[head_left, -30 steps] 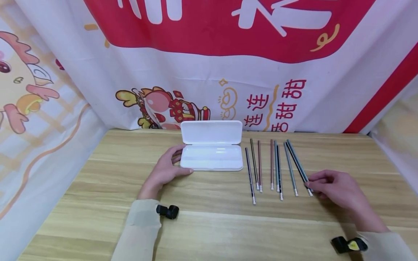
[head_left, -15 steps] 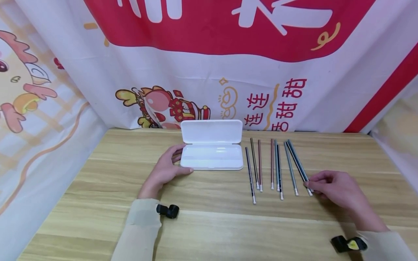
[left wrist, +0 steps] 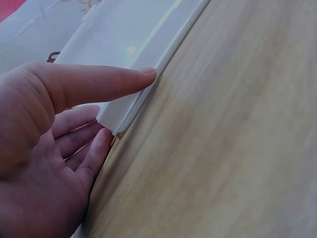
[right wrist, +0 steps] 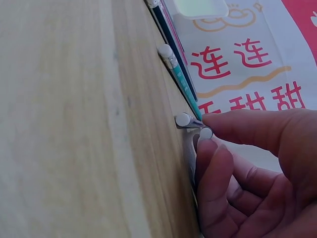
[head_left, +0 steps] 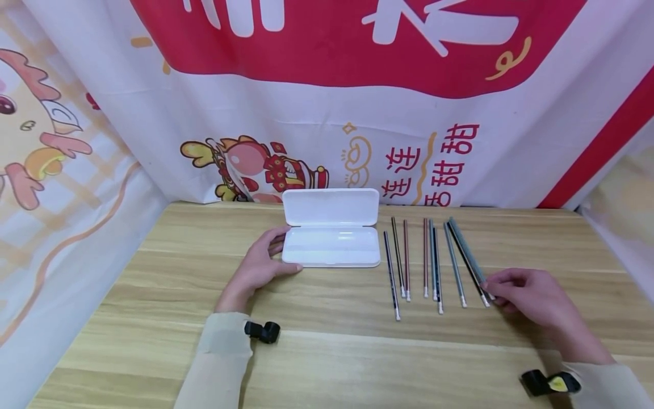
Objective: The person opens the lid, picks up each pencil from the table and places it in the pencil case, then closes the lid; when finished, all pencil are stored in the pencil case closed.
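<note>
An open white pencil case (head_left: 331, 247) stands at the back middle of the table, lid raised. At its left end, my left hand (head_left: 260, 264) holds it, the thumb along the front rim and the other fingers around the left side. To the right, my right hand (head_left: 528, 295) pinches a teal pencil (head_left: 466, 245) near its white eraser (right wrist: 206, 133), between thumb and fingers. Close beside that lies a dark pencil (head_left: 467, 262), its eraser (right wrist: 184, 119) just apart from the fingertips. Another teal pencil (head_left: 455, 266) lies a little further left.
Several more pencils lie loosely side by side between the case and my right hand, among them a dark one (head_left: 392, 275) and a reddish one (head_left: 426, 258). A printed cloth (head_left: 327, 130) hangs behind the wooden table (head_left: 327, 363).
My right hand has shifted slightly right, and the eraser end of the teal pencil now stands apart from the dark pencil. The left hand and the case look unchanged.
</note>
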A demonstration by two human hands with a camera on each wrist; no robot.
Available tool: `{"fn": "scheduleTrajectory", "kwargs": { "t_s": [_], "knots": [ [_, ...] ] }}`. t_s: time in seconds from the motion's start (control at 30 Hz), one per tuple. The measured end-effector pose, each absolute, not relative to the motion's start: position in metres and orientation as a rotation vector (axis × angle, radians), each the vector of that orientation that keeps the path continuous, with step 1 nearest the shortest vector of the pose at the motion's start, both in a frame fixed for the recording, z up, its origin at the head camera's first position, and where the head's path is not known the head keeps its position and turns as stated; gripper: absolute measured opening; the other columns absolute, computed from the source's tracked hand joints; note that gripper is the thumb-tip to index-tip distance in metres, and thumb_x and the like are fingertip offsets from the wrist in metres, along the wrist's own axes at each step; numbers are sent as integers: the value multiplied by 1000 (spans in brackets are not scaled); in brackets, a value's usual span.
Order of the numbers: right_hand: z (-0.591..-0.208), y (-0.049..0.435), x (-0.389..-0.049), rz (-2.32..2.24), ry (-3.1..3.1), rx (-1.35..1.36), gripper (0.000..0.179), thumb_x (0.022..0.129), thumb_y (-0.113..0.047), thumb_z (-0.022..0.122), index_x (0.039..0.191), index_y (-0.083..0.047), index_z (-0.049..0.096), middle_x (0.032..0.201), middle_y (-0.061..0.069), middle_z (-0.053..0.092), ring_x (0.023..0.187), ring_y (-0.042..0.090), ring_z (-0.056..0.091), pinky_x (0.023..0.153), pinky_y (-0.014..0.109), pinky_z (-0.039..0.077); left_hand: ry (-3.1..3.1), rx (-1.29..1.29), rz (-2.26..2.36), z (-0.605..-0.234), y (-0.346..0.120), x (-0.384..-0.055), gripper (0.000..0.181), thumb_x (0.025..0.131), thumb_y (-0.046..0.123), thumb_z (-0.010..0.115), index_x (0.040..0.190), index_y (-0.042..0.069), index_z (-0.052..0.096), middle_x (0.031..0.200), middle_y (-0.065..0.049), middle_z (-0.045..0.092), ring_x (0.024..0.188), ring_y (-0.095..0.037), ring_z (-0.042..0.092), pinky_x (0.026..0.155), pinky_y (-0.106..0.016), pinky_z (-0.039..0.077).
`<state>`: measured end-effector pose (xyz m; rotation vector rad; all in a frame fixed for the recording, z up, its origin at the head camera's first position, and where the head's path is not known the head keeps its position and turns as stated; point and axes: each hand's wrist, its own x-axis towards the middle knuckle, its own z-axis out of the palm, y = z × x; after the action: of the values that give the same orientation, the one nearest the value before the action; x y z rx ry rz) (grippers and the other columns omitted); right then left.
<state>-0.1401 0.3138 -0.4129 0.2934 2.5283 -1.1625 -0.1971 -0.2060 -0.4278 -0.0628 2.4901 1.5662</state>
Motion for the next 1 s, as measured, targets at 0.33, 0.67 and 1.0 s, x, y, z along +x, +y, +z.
{"fn": "scheduleTrajectory", "kwargs": {
  "t_s": [0.33,0.67,1.0],
  "knots": [
    [-413,315,-138,-1236,2508,298,47,108,-36,65,133,4,67,97,-1,73,84,11,65,68,29,62,2484,-62,1573,-428,-206,-196,92,86,12,91,164,20,43,170,-12,42,157,-37,45,130,-52,39],
    [-410,317,-135,-1358,2483,265,49,110,-38,62,140,1,61,109,-9,73,92,8,66,77,28,64,2476,-53,1581,-427,-205,-196,92,87,12,91,165,19,42,171,-13,41,157,-39,44,130,-53,39],
    [-402,311,-132,-1385,2503,234,52,109,-43,62,144,-4,60,118,-7,74,97,11,66,80,28,64,2482,-36,1586,-428,-206,-196,93,86,11,91,165,18,42,170,-14,42,157,-38,44,130,-53,40]
  ]
}}
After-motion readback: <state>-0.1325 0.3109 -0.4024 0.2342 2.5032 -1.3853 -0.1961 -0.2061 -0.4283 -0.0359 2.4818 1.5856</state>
